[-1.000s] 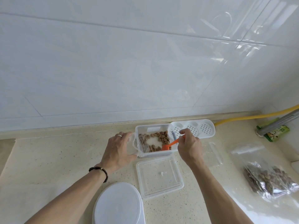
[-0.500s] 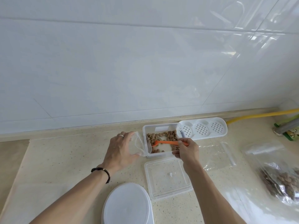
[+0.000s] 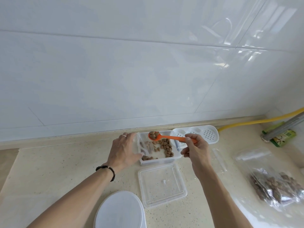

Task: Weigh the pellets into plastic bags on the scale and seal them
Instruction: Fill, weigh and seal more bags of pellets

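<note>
- A clear plastic box [image 3: 160,159] sits on the desk [image 3: 57,170] near the wall, with brown pellets [image 3: 166,146] scattered across its floor.
- The right hand [image 3: 195,151] grasps the handle of an orange spoon [image 3: 171,137]; its bowl, heaped with pellets, hangs above the far left corner of the box.
- The left hand [image 3: 124,151] holds a small clear plastic bag [image 3: 139,145] at the box's left end, thumb and fingers pinching the mouth; a few pellets show through the film.
- The box's clear lid [image 3: 162,185] lies flat on the desk just in front of the box.
- A white oval scale [image 3: 119,211] sits at the near edge, between the forearms.
- A filled bag of pellets [image 3: 276,186] lies on the desk far to the right; between it and the box lies another clear bag [image 3: 219,159].
- A white perforated tray [image 3: 209,134] lies behind the right hand, against the wall.
- A green packet [image 3: 283,137] at the right carries print too blurred to read; a grey bar [image 3: 286,125] lies across it.
- A yellow hose [image 3: 263,120] runs along the wall's foot.
- The left wrist wears a dark bead bracelet [image 3: 107,170], a finger a ring [image 3: 124,136].
</note>
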